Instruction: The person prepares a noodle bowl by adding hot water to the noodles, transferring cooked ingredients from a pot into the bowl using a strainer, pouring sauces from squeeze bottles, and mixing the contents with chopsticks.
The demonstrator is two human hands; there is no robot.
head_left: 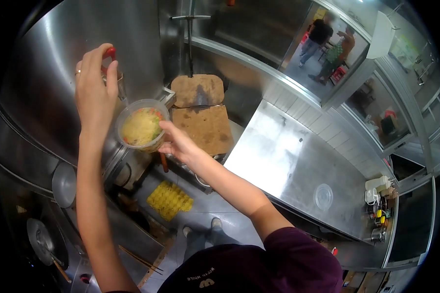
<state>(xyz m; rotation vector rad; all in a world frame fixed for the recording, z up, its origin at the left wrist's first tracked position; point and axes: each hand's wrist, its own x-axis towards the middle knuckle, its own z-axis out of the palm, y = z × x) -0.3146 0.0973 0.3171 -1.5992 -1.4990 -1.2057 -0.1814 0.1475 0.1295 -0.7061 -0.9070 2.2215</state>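
My right hand (176,141) holds a clear round plastic container (143,125) from its right side. Inside it is yellowish food with red and green bits. Up and to the left, my left hand (98,78) is curled around a red-handled object (110,53). A clear or metallic part hangs below the red piece, near the container's upper left rim; its exact shape is hard to make out.
A steel counter (278,151) on the right bears a clear round lid (323,197) and several condiment bottles (376,198). Brown boards (203,129) lie ahead. Woks (41,234) sit lower left, a yellow egg tray (169,200) below. Two people (320,36) stand beyond the window.
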